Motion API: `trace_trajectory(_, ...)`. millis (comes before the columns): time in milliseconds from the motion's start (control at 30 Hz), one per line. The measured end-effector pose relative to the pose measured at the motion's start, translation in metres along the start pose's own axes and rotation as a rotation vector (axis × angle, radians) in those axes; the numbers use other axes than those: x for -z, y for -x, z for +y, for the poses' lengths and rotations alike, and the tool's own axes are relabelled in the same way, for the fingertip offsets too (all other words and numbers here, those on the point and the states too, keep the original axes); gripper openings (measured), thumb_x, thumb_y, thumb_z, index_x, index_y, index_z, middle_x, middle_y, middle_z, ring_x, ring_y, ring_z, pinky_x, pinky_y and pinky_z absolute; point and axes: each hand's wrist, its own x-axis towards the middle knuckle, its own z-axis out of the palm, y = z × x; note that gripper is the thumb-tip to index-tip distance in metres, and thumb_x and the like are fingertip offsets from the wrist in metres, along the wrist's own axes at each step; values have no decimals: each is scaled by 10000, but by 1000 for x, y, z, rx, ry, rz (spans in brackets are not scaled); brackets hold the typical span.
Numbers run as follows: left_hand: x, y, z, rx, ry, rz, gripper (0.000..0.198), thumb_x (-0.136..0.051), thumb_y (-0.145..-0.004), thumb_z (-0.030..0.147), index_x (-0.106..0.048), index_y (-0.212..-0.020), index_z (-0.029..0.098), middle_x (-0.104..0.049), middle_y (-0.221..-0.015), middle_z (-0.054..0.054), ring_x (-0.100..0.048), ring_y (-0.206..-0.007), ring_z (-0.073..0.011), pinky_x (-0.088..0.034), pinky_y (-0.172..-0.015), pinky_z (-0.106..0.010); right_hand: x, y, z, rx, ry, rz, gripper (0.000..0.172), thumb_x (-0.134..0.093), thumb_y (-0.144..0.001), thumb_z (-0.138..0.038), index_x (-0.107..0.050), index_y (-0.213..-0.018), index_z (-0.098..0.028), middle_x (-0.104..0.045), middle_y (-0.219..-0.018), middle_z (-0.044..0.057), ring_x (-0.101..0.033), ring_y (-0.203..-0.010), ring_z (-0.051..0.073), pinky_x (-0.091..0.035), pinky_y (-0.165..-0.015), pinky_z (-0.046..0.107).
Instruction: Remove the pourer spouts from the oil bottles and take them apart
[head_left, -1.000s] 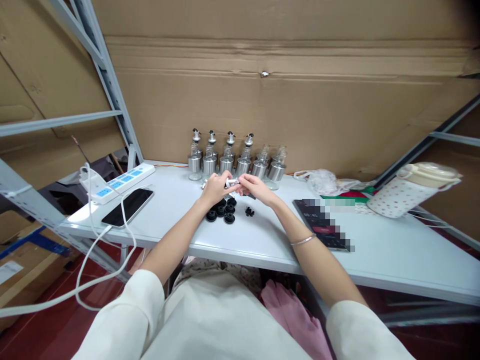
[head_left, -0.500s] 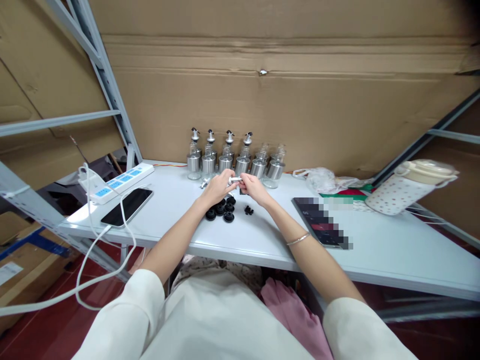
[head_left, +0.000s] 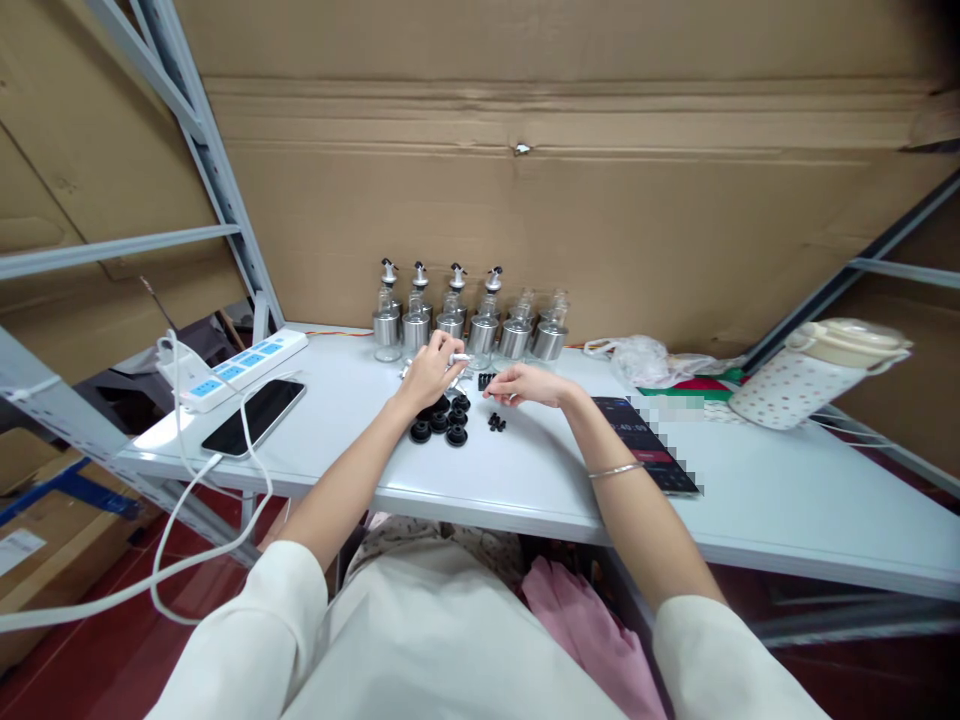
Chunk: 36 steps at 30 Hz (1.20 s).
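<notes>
Between the fingers of my left hand is a small silvery-white pourer piece, pointing right. My right hand is apart from it, with fingertips pinched together low over the table; whatever they hold, if anything, is too small to make out. Just behind those fingertips lies a group of small black parts, partly covered by the hand. Several tinier black pieces lie in front of my right hand. Black ribbed stoppers are clustered below my left hand, and silvery pieces lie partly hidden behind it.
Glass bottles with steel sleeves stand in rows at the back, some with pourer tops. A power strip and phone lie left on the table. Right are another phone, plastic bags and a tilted dotted flask.
My right hand has let go of the pourer piece and moved right and down toward the small black parts. My left hand still holds the piece, slightly farther left.
</notes>
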Motion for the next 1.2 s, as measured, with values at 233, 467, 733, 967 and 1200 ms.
trace_trajectory(233, 0, 1, 2, 15, 42, -11, 135, -480, -888, 309, -497, -965, 199, -483, -993, -44, -545, -784, -151, -431, -755, -271, 2, 1, 5, -106, 142, -9, 232, -795, -582, -297, -617, -611, -150, -625, -543, -4, -494, -442, 67, -391, -437, 202)
trace_trajectory(467, 1, 1, 3, 15, 61, -9, 130, -475, -888, 305, -485, -955, 195, -480, -973, -39, -528, -735, -142, -425, -738, -268, -4, 1, 2, -220, 226, 20, 293, -737, -683, -388, -590, -595, -151, -629, -511, 19, -514, -402, 83, -406, -397, 209)
trace_trajectory(733, 2, 2, 5, 40, 64, -20, 132, -478, -885, 313, -482, -960, 203, -491, -980, -34, -528, -719, -138, -425, -731, -268, -7, -3, 3, -218, 219, -13, 349, -793, -598, -434, -620, -563, -134, -647, -504, 58, -586, -416, 126, -460, -396, 223)
trace_trajectory(967, 1, 2, 3, 45, 66, -15, 155, -485, -884, 331, -499, -963, 198, -503, -973, -33, -539, -728, -136, -431, -736, -268, -11, -1, -1, -291, 210, -49, 349, -821, -557, -406, -604, -583, -135, -652, -507, 50, -640, -473, 158, -509, -441, 237)
trace_trajectory(1200, -2, 1, 3, -59, 49, 42, 144, -529, -864, 307, -583, -889, 175, -579, -962, -60, -569, -899, -171, -435, -829, -283, -9, 1, -9, -104, 159, 90, 303, -775, -651, -393, -604, -639, -143, -604, -485, 6, -568, -419, 108, -473, -424, 216)
